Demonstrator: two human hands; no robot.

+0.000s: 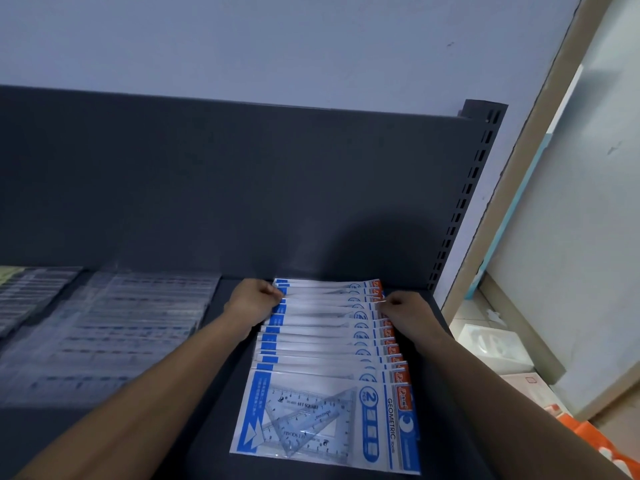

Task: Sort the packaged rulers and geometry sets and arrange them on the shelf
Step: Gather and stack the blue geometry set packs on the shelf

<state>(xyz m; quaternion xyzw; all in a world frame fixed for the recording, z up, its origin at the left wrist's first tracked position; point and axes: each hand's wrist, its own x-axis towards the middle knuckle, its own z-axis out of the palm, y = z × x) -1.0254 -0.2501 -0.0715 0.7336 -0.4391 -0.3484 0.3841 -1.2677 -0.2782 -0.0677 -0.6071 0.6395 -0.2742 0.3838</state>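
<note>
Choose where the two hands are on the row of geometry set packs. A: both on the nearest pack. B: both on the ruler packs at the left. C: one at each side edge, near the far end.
C: the left hand holds the left edge and the right hand the right edge of the far geometry set packs.

Glossy plastic on matt metal

Your geometry set packets (329, 410) are glossy clear plastic over printed card; the shelf (446, 427) beneath looks matt, smooth dark metal.

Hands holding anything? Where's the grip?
Yes: left hand pinches the left edge, right hand the right edge, of the far set-square packets in the overlapping row.
</note>
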